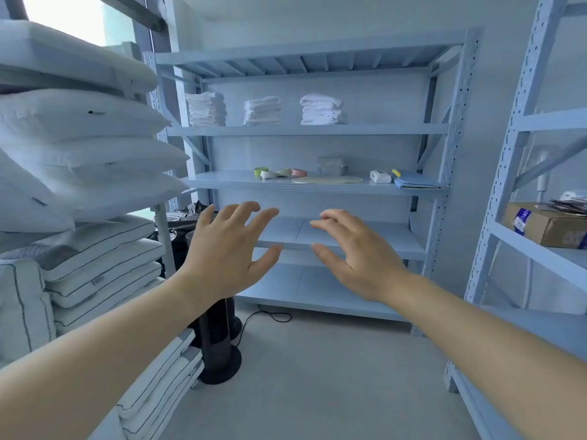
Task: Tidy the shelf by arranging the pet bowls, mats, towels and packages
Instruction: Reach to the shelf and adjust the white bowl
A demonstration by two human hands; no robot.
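Observation:
A pale blue metal shelf stands ahead against the wall. Three stacks of folded white towels sit on its upper board. On the middle board lie several small pet bowls in green, white and pink, a flat round beige mat, a clear package, a small white package and a folded blue mat. My left hand and my right hand are raised in front of the lower boards, fingers spread and relaxed, holding nothing and touching nothing.
Stacked white pillows and cushions fill the left side. A black cylindrical stand with a cable sits on the floor by the shelf. A second shelf on the right carries a cardboard box.

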